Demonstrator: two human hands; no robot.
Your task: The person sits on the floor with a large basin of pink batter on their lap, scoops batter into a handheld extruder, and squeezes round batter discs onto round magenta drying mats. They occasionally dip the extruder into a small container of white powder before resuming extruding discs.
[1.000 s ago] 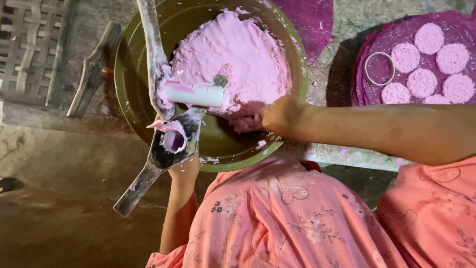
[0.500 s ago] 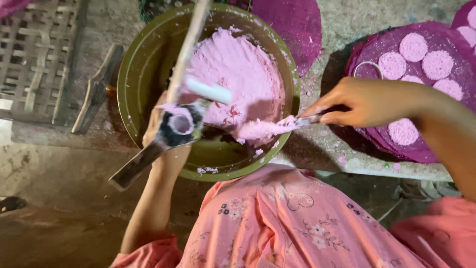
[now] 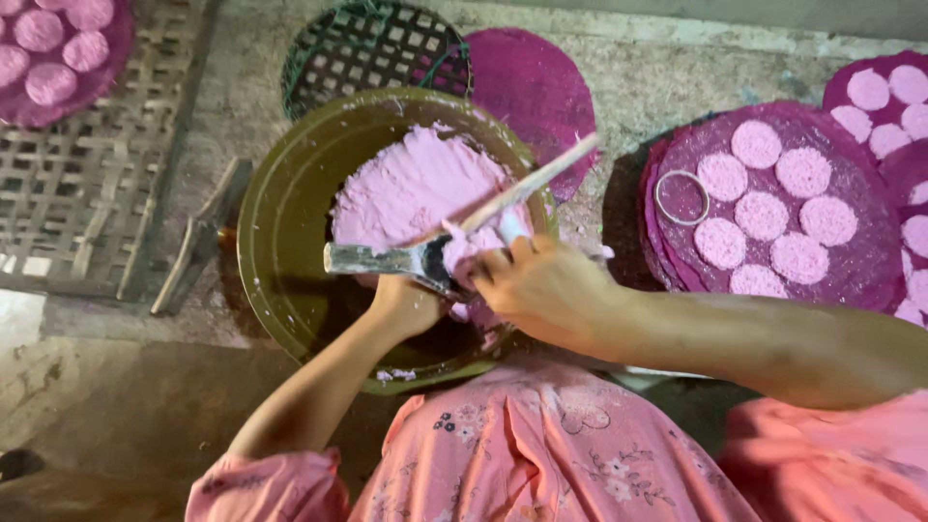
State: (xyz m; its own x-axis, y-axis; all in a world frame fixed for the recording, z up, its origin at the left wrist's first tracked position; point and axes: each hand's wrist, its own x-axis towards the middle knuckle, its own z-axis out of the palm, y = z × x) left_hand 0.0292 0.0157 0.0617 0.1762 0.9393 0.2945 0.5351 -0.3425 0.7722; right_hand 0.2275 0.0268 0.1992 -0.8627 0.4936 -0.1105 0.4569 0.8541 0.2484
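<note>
My left hand (image 3: 406, 304) grips a hinged metal press tool (image 3: 372, 259) over the near side of a big olive-green bowl (image 3: 275, 203). The bowl holds a mound of pink dough (image 3: 416, 184). My right hand (image 3: 541, 285) comes in from the right, its fingers curled on the tool's pink-smeared head. One long pale handle (image 3: 532, 179) of the tool sticks up towards the right. What lies under the right fingers is hidden.
To the right, a round purple mat (image 3: 851, 271) carries several pink discs (image 3: 773, 208) and a metal ring (image 3: 681, 196). More such mats lie far right and top left. A woven bamboo rack (image 3: 87, 193), a round mesh basket (image 3: 372, 48) and a dark tool (image 3: 198, 237) lie around the bowl.
My right hand has moved left from the bowl's right rim onto the tool's head. The tool has turned, one handle now lying flat to the left. The view has shifted.
</note>
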